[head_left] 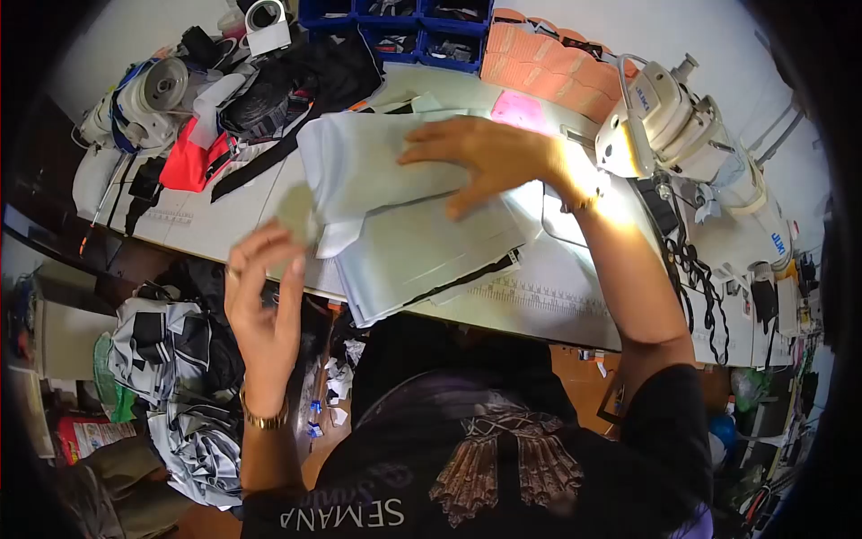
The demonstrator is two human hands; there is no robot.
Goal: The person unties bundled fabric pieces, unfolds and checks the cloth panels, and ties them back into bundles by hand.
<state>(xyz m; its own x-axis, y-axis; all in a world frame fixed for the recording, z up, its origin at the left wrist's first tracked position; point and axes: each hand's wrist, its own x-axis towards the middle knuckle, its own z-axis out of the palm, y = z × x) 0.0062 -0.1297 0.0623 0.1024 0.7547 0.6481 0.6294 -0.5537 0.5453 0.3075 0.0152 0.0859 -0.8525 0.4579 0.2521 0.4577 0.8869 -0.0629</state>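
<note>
Pale grey-white fabric pieces lie on the worktable, one folded piece (359, 157) towards the back and a stack of flat panels (431, 247) nearer the front edge. A dark strip shows along the stack's lower right edge. Over the folded piece, my right hand (494, 157) lies with its fingers spread, palm down, holding nothing. Left of the fabric, my left hand (260, 296) is raised at the table's front edge, apart from the panels. Its fingers are slightly bent and apart, a little blurred, with nothing visible between them.
A sewing machine (669, 121) stands at the right with its lamp lit; another machine (148, 99) is at the far left. Black and red fabric (193, 157) is heaped at the back left. Blue bins (391, 40) line the back. A ruler scale (539, 296) marks the table's front edge.
</note>
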